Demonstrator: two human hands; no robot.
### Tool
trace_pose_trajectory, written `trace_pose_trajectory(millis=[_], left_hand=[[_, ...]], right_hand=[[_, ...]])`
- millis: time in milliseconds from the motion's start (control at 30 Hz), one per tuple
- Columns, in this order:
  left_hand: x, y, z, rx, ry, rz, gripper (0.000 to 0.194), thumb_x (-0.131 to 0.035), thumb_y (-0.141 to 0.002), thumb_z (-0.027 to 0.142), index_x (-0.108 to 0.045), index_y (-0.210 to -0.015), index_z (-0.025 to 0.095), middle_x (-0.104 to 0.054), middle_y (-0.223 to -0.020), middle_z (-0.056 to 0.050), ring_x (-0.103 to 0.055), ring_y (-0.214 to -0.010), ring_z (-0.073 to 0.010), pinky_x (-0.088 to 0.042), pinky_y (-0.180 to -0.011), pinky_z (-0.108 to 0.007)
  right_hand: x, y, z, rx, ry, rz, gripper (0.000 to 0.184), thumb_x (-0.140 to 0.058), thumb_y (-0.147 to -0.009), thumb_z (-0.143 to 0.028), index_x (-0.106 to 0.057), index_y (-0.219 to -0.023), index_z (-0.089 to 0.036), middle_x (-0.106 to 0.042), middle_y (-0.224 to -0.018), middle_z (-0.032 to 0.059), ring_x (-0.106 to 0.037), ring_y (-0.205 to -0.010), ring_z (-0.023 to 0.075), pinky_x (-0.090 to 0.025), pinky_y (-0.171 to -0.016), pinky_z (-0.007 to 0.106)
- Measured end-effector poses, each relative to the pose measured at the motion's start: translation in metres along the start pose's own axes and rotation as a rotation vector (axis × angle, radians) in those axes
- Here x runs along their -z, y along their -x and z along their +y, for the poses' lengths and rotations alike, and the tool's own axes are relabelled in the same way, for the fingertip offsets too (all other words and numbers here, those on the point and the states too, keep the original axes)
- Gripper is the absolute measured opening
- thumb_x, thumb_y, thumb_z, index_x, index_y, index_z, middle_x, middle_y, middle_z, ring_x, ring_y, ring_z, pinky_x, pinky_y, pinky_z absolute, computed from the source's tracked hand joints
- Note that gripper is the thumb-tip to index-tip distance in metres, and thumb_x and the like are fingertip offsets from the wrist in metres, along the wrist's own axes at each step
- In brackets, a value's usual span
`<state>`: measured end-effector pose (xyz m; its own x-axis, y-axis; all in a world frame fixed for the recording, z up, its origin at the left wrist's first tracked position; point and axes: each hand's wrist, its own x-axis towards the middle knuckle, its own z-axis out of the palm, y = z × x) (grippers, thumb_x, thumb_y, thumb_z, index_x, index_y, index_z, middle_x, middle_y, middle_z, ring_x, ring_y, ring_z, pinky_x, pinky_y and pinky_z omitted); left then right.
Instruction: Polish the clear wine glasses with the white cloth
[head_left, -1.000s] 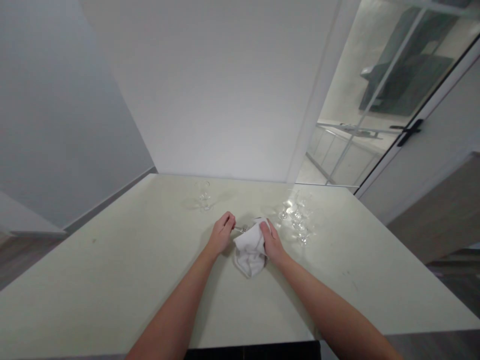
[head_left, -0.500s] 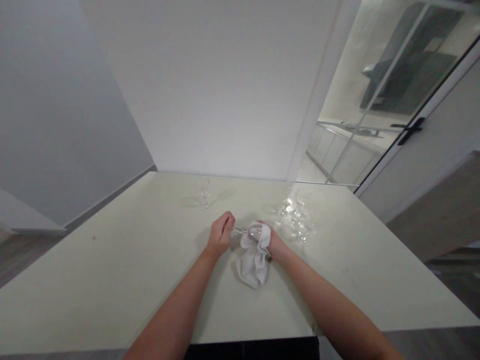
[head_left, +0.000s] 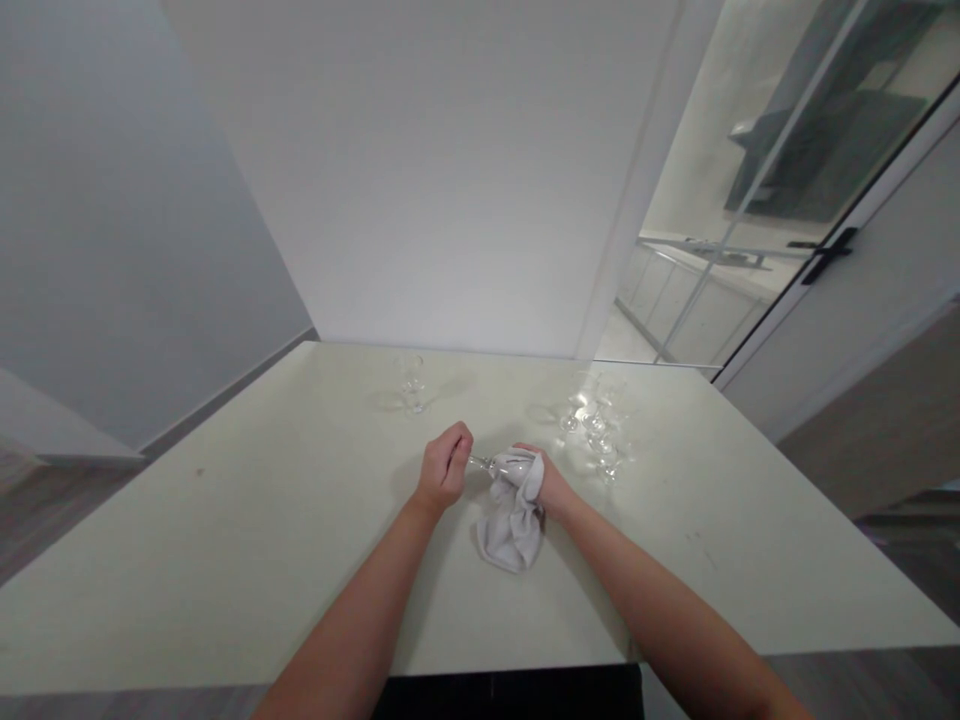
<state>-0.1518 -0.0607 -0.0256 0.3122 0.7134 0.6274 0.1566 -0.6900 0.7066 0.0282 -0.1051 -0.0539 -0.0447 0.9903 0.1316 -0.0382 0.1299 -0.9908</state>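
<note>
Head view: the left hand (head_left: 444,468) has a narrow grip, its fingers curled tightly around the stem end of a clear stemmed glass (head_left: 516,467), with the foot hidden from sight. The right hand (head_left: 553,488) has a wider, cupped grip, holding a white cloth (head_left: 511,537) against the glass's bowl; most of its fingers lie behind fabric, so their exact spread cannot be told. The glass lies nearly sideways between both hands, above the desk (head_left: 247,560), and the cloth's loose end drapes below it. Beyond the left hand stands a lone glass (head_left: 414,387); a cluster of glasses (head_left: 596,425) stands beyond the right.
</note>
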Motion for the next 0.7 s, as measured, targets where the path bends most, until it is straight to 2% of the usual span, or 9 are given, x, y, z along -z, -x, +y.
trace_pose_trajectory(millis=[133, 267, 433, 567, 700], left_hand=[[0.001, -0.002, 0.000, 0.020, 0.034, -0.012, 0.034, -0.032, -0.094, 0.041, -0.041, -0.069, 0.020, -0.040, -0.064, 0.000, -0.039, -0.060, -0.0139, -0.033, -0.060, -0.029], [0.003, -0.004, 0.002, 0.059, 0.126, -0.105, 0.030, -0.042, -0.092, 0.043, -0.044, -0.076, 0.019, -0.042, -0.068, 0.001, -0.039, -0.061, -0.0120, -0.031, -0.058, -0.026], [0.003, -0.006, -0.001, 0.105, 0.287, -0.202, 0.032, -0.054, -0.085, 0.048, -0.047, -0.084, 0.017, -0.045, -0.075, 0.001, -0.041, -0.063, -0.0098, -0.033, -0.057, -0.023], [-0.002, -0.009, -0.010, 0.223, 0.380, -0.179, 0.034, -0.048, -0.088, 0.050, -0.048, -0.083, 0.017, -0.049, -0.075, 0.001, -0.039, -0.054, -0.0072, -0.031, -0.049, -0.021], [-0.004, -0.011, -0.015, 0.287, 0.369, -0.134, 0.040, -0.042, -0.091, 0.052, -0.049, -0.074, 0.017, -0.048, -0.069, 0.002, -0.040, -0.050, -0.0073, -0.031, -0.046, -0.021]], right_hand=[[0.001, -0.001, 0.004, 0.013, 0.010, 0.000, 0.020, -0.075, -0.061, -0.030, -0.058, -0.069, -0.021, -0.055, -0.061, -0.0046, -0.047, -0.056, 0.0123, -0.036, -0.055, 0.025], [0.004, -0.002, 0.001, 0.011, -0.005, -0.022, 0.029, -0.078, -0.056, -0.029, -0.054, -0.068, -0.020, -0.051, -0.060, -0.0058, -0.044, -0.056, 0.0108, -0.035, -0.054, 0.023], [0.003, -0.001, -0.003, -0.025, -0.047, -0.009, 0.021, -0.072, -0.066, -0.029, -0.055, -0.069, -0.018, -0.052, -0.063, -0.0042, -0.044, -0.058, 0.0102, -0.036, -0.056, 0.023], [0.001, 0.003, -0.006, -0.024, -0.103, -0.031, 0.018, -0.068, -0.072, -0.033, -0.059, -0.072, -0.017, -0.054, -0.064, -0.0033, -0.045, -0.058, 0.0101, -0.037, -0.057, 0.023], [0.002, 0.005, -0.009, -0.002, -0.077, -0.095, 0.023, -0.074, -0.067, -0.030, -0.062, -0.082, -0.017, -0.057, -0.068, -0.0028, -0.049, -0.061, 0.0110, -0.039, -0.058, 0.023]])
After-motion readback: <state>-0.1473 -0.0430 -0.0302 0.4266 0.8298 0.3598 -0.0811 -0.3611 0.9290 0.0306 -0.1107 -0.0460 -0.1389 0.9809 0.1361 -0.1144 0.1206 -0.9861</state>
